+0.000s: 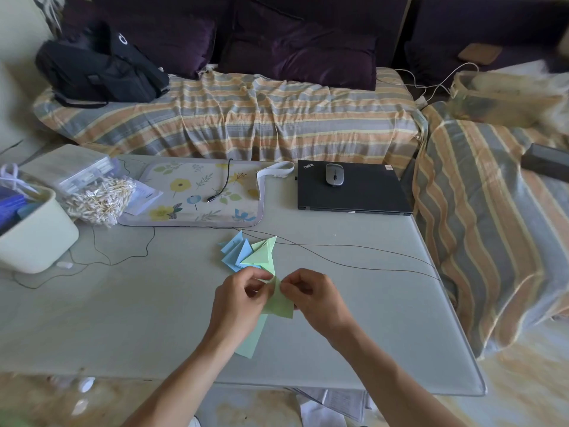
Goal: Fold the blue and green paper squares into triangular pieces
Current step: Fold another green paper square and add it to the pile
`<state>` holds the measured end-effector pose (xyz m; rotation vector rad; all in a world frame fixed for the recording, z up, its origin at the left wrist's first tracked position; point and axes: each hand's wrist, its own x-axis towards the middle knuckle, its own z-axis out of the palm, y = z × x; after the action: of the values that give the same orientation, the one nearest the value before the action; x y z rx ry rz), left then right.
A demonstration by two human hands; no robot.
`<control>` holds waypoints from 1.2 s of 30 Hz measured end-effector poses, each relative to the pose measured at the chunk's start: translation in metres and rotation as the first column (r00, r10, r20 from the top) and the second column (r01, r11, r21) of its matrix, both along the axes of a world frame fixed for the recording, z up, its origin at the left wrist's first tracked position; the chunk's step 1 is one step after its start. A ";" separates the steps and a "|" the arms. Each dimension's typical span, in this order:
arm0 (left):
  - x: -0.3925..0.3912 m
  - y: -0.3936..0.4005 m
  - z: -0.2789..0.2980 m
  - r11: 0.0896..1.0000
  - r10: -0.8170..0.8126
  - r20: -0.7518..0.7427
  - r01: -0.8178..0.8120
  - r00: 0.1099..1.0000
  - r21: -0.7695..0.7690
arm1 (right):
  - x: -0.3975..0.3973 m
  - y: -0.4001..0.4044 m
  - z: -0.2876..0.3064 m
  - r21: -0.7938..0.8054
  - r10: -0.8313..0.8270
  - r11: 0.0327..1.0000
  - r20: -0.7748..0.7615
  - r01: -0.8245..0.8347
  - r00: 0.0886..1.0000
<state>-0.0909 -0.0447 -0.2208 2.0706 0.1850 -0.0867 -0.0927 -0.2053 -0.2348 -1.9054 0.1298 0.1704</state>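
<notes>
A green paper piece (278, 303) is held just above the tabletop (354, 303), near its front edge. Its upper corner is pinched by the left hand (238, 298) and the right hand (317, 298), one on each side; both grips are pressed together on the paper. A second green sheet (251, 340) is seen lying flat on the tabletop, partly covered by the left hand and wrist. Just behind the hands, a pile of folded pieces is located: blue triangles (234, 251) on the left, green triangles (261, 252) on the right, overlapping. A thin black cable (354, 249) is routed across the tabletop behind the pile. Farther back, a floral mat (191, 195) and a closed laptop (354, 192) with a mouse (334, 174) on top are placed. A bag of cotton swabs (98, 200) is positioned at the left.
</notes>
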 end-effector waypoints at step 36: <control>-0.006 -0.001 0.010 0.996 -0.049 -0.157 0.037 0.986 -0.079 | -0.002 -0.002 -0.002 -0.131 0.017 0.991 0.080 -0.006 0.997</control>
<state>-0.0966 -0.0461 -0.2112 1.9928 0.2310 -0.2821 -0.0944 -0.2074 -0.2364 -2.0412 0.0768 0.0935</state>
